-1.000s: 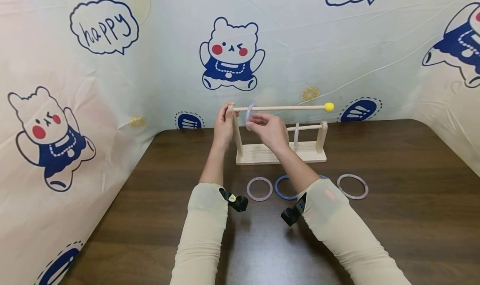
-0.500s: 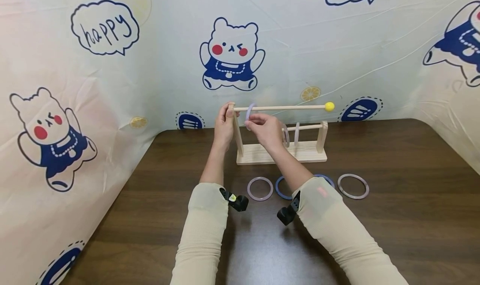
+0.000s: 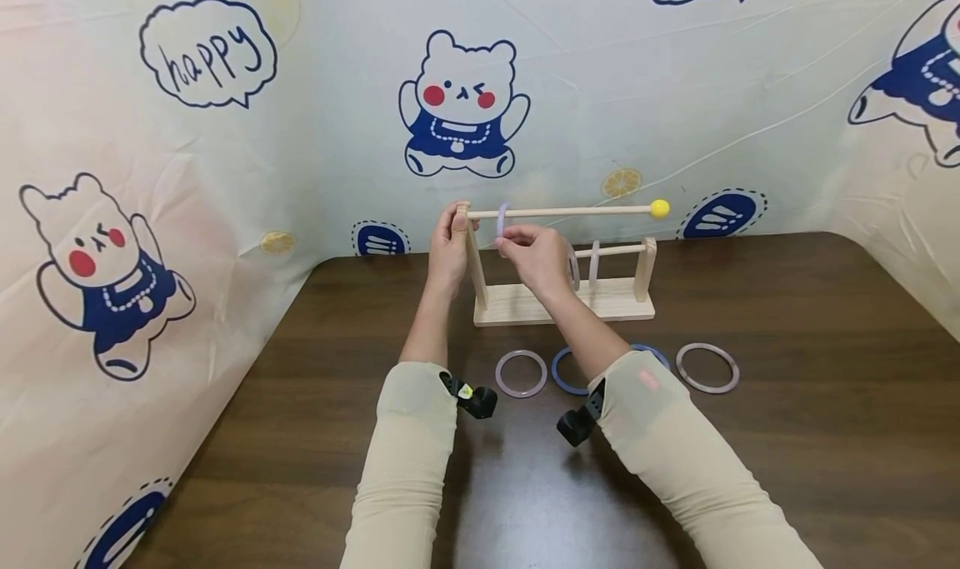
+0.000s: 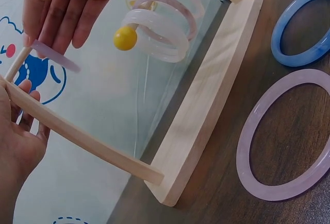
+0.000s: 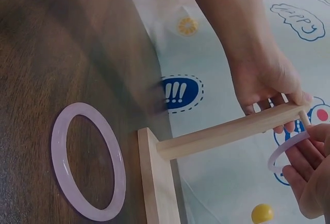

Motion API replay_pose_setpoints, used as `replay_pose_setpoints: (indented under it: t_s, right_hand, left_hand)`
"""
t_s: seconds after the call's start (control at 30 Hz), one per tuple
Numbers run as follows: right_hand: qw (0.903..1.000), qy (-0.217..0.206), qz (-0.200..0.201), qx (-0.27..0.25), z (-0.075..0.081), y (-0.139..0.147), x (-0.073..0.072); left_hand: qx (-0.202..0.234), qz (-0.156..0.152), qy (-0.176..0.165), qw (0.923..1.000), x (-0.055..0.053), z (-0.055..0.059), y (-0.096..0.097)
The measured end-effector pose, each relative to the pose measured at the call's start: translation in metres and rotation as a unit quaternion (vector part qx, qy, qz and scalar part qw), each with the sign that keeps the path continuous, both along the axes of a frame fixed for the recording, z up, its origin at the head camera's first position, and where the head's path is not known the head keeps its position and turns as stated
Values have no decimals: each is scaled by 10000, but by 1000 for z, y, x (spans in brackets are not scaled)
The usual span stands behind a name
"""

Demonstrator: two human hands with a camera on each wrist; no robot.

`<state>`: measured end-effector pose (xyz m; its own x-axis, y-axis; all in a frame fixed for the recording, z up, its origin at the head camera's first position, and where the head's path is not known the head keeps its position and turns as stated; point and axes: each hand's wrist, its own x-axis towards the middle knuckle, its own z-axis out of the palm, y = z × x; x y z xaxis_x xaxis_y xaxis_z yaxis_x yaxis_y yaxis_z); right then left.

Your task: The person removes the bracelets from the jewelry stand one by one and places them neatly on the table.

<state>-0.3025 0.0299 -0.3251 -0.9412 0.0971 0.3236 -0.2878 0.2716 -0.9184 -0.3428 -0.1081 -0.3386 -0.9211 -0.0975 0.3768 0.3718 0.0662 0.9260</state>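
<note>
My left hand (image 3: 448, 251) grips the top of the left upright of a wooden two-rod stand (image 3: 517, 304). On the upper rod (image 3: 577, 212), near that upright, hangs a lavender bangle (image 3: 501, 221). The thumb and fingers of my right hand (image 3: 538, 261) pinch its lower edge. A yellow ball (image 3: 660, 209) caps the rod's right end. Behind my right hand, the lower rod (image 3: 624, 251) carries a few pale bangles; the left wrist view shows white bangles (image 4: 175, 54) and a mauve bangle (image 4: 191, 20) there, with another yellow ball (image 4: 125, 38) at the end.
On the dark wooden table (image 3: 300, 436), in front of the stand, lie a lilac bangle (image 3: 498, 375), blue bangles (image 3: 557, 377) partly hidden by my right forearm, and a greyish-lilac bangle (image 3: 731, 379). A printed cloth (image 3: 322, 136) with cartoon bears surrounds the table.
The lavender bangle has turned from a slant to nearly upright on the upper rod. My right forearm has shifted slightly left, uncovering more of the lower rod's bangles. My left hand keeps its grip.
</note>
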Motion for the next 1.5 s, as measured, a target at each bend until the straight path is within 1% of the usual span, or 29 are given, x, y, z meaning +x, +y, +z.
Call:
replay_pose_setpoints:
  t_s: [0.23, 0.57, 0.73, 0.9, 1.07, 1.17, 1.3, 1.4, 1.5]
  right_hand:
    - [9998, 154, -91, 45, -1, 0, 1]
    - [9994, 240, -243, -14, -2, -1, 3]
    - [9990, 356, -235, -127, -1, 0, 4]
    - [9987, 418, -266, -95, -1, 2, 5]
    - [9985, 448, -307, -46, 0, 2, 6]
    - [9982, 494, -326, -37, 0, 2, 8]
    - [9983, 424, -393, 23, 0, 4, 11]
    - [9983, 453, -370, -78, 0, 6, 12]
    - [9973, 621, -274, -286, 0, 7, 12]
  left_hand:
    - [23, -11, -18, 10000, 1, 0, -1]
    - [45, -37, -56, 10000, 1, 1, 0]
    - [20, -37, -51, 10000, 1, 1, 0]
    - [17, -39, -126, 9999, 1, 1, -1]
    - [38, -140, -180, 9997, 2, 3, -1]
    - [-4, -170, -207, 9996, 13, 12, 1]
    - [-74, -127, -262, 9995, 26, 23, 4]
    - [-95, -109, -294, 9995, 25, 23, 4]
    - [-125, -99, -300, 9994, 26, 23, 4]
